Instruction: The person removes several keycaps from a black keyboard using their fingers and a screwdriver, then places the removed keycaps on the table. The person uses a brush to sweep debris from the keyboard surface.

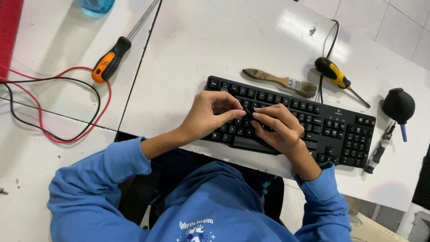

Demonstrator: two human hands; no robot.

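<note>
A black keyboard [340, 130] lies on the white table [215, 40] in front of me. Both hands rest on its middle rows. My left hand [208, 114] and my right hand [280, 127] bring thumbs and forefingers together over one small black keycap [248, 110], pinching it from both sides. The fingers hide most of the keycap, so I cannot tell whether it is lifted off. My blue sleeves reach up from below.
Behind the keyboard lie a wooden-handled paintbrush [277, 81] and a yellow-black screwdriver [336, 77]. A black rubber air blower [398, 106] and a small dark screwdriver [380, 150] lie to the right. An orange-black screwdriver [112, 60] and red and black wires [58, 112] lie on the left.
</note>
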